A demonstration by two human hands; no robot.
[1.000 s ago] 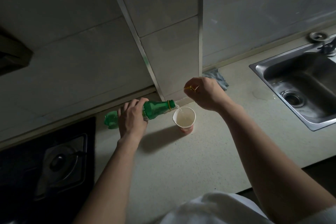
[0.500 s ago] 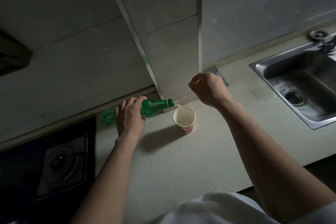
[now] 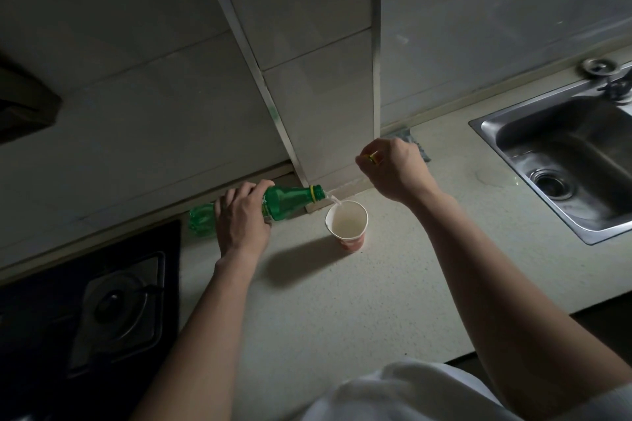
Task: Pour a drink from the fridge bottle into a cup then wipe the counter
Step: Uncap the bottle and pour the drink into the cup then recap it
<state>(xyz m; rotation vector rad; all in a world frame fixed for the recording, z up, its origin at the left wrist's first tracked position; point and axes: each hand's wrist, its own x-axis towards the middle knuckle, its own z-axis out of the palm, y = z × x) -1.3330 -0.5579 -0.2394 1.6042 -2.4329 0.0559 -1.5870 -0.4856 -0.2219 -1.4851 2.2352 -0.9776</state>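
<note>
We are wrapping our left hand [image 3: 241,217] round the smooth green plastic bottle [image 3: 290,201], tipped nearly level, thin stream [image 3: 337,202] falling into the tapered paper cup [image 3: 347,225] at its three o'clock, right hand [image 3: 398,169] pinching a small yellow cap [image 3: 372,157] at the cup's one o'clock, speckled counter [image 3: 342,304] beneath

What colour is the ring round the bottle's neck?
Yellow ring, on a green bottle held by the left hand; the head view shows it.
</note>
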